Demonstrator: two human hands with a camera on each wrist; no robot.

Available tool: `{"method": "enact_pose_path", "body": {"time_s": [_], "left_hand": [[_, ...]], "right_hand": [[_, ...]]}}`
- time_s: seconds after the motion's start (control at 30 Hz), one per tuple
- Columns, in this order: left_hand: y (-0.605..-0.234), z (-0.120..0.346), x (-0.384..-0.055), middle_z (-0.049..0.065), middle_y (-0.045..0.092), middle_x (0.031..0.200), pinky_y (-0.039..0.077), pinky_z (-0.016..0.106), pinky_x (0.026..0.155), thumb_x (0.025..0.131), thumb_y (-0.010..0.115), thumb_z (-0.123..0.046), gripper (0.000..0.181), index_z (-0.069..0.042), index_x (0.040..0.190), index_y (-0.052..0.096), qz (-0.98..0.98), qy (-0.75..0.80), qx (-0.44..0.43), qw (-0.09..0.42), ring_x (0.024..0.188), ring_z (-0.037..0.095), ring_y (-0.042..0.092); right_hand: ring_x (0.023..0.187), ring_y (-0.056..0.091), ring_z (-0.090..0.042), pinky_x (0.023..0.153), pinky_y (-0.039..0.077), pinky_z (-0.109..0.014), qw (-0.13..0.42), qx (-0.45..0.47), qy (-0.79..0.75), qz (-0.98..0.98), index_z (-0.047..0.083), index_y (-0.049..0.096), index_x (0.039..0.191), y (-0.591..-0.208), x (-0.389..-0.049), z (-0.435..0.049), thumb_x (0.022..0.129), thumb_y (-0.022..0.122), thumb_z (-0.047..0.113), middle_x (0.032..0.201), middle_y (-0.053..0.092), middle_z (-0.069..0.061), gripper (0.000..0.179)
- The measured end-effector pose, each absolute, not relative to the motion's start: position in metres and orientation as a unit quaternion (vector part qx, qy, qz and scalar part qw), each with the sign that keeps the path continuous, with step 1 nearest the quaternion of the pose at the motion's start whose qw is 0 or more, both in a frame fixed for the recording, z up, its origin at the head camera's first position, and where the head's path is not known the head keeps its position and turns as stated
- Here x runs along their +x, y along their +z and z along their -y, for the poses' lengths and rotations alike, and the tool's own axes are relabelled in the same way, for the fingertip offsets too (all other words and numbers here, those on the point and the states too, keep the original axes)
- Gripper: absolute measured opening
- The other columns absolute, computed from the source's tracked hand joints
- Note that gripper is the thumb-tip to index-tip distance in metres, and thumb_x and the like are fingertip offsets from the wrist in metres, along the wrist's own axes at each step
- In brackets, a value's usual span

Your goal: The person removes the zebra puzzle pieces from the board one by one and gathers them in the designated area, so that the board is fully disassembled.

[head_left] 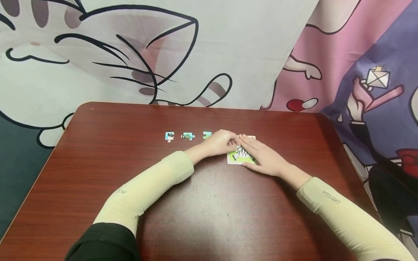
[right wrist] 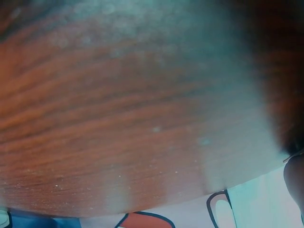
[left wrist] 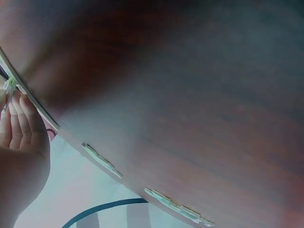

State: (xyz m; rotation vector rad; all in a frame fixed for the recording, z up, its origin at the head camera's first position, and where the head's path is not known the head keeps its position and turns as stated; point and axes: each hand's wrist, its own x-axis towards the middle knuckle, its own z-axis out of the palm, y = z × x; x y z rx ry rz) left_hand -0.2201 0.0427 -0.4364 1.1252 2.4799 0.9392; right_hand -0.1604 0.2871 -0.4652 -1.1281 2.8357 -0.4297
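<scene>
A square zebra jigsaw puzzle (head_left: 232,160) with a pale border and green ground lies on the table, partly hidden under both hands. My left hand (head_left: 219,142) is at its upper left, fingers curled. In the left wrist view, the left fingertips pinch a small green and white puzzle piece (left wrist: 10,85) at the puzzle. Along the puzzle's right side rests my right hand (head_left: 266,157), its fingers straight and its thumb at the lower edge. Only a dark bit of the right hand (right wrist: 295,183) shows at the edge of the right wrist view.
Left of the puzzle, three loose jigsaw pieces lie in a row: a blue one with black and white (head_left: 169,136), a green and blue one (head_left: 187,136), and another green and blue one (head_left: 207,135) beside my left hand. The brown table (head_left: 98,152) meets a cartoon-printed cloth (head_left: 248,54) behind.
</scene>
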Motion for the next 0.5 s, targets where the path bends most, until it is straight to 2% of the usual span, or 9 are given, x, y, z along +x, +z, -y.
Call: {"method": "enact_pose_path", "body": {"time_s": [0.5], "left_hand": [[-0.4355,-0.0421,-0.2210,0.006,0.080,0.099,0.056,0.022,0.085,0.095,0.072,-0.006,0.012,-0.007,0.104,0.079,-0.853,0.316,0.394,0.131,0.092,0.015,0.072]], "right_hand": [[0.161,0.032,-0.035,0.129,0.029,-0.058,0.035,-0.365,-0.134,-0.921,0.005,0.033,0.166,-0.4627,-0.1597,-0.2863,0.099,0.072,0.037,0.174,0.030,-0.016,0.084]]}}
